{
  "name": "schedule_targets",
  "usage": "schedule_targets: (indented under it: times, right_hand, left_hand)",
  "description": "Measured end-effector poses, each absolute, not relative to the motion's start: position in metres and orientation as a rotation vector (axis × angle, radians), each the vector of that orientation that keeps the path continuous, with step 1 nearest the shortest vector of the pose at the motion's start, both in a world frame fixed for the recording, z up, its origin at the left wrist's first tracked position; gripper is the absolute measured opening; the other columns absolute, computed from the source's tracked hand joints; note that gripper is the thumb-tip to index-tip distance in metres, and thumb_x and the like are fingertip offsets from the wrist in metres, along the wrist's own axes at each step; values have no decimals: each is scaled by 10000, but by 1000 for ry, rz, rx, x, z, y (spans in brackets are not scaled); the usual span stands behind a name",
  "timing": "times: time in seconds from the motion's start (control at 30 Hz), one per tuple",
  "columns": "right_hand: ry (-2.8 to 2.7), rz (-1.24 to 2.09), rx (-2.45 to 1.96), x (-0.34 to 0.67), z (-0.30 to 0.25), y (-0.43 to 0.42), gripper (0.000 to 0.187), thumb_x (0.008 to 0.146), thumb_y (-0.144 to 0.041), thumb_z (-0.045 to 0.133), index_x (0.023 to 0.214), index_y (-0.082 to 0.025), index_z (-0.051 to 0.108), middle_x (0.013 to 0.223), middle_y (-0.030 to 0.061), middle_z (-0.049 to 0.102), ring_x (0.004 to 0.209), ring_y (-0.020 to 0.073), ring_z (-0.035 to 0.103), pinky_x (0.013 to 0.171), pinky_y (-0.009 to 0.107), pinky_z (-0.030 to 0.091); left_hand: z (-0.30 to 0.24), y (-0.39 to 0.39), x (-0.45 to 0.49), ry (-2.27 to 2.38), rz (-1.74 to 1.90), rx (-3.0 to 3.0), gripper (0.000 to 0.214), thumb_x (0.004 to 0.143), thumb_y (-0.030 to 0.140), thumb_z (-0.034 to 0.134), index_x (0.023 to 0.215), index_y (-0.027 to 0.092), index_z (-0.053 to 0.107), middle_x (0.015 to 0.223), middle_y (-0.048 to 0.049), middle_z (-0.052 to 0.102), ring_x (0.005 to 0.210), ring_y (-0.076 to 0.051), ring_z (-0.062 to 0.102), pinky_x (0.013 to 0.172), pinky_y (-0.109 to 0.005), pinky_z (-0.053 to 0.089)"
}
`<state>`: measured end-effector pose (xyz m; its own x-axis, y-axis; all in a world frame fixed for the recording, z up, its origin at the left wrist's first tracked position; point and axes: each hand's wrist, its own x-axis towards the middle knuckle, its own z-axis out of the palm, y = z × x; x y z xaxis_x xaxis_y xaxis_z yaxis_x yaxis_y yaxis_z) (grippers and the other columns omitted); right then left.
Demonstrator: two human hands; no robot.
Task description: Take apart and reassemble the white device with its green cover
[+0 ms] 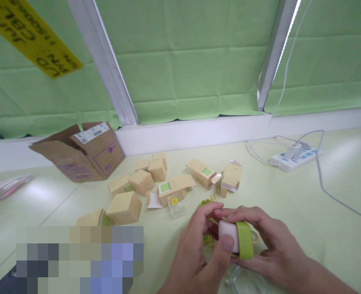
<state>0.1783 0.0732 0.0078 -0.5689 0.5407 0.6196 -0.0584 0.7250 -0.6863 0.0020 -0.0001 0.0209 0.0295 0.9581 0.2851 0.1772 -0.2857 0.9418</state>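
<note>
My left hand (198, 249) is closed on a small white rounded case (227, 229), like an earbud charging case, with the thumb across its front. The fingers of my right hand (275, 249) grip a green cover (245, 241) from above and below. One end of the white case sits inside this cover, the other end sticks out on the left. A ring shows at the cover's right side. Behind my left hand lie green pieces with yellowish clips (213, 198), partly hidden. Clear plastic (247, 281) lies below my hands.
Several small tan boxes (125, 207) are scattered left and ahead, some with flaps open. A small clear package (176, 207) lies among them. Further back are an open cardboard carton (85, 157) and a white power strip (293, 158) with cables. Plastic-wrapped items (7, 188) lie far left.
</note>
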Motion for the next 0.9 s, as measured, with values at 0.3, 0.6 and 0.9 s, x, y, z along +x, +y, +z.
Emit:
schedule_targets:
  times: [0.3, 0.6, 0.9]
  right_hand:
    - [-2030, 649, -366, 180, 9, 79, 448, 854, -217, 771, 1254, -276, 578, 1152, 52, 664, 1085, 196, 644, 949, 263, 514]
    - [-1940, 794, -382, 182, 6, 77, 544, 777, -243, 853, 1266, -279, 616, 1029, 46, 702, 903, 211, 677, 755, 294, 558]
    - [-1955, 733, -389, 176, 8, 72, 517, 795, -487, 796, 1234, -249, 660, 998, 84, 746, 854, 238, 733, 729, 295, 596]
  left_hand:
    - [22, 2, 6, 1046, 1398, 1403, 409, 932, 437, 634, 1272, 222, 560, 1042, -89, 693, 884, -200, 676, 789, -315, 552]
    - [18, 0, 0, 1184, 1596, 1921, 556, 736, 288, 868, 1203, 269, 565, 1092, -34, 685, 951, -199, 698, 826, -293, 576]
    - [37, -4, -1, 1477, 1476, 2247, 452, 764, 327, 825, 1087, 247, 519, 897, -19, 695, 773, -178, 696, 673, -233, 558]
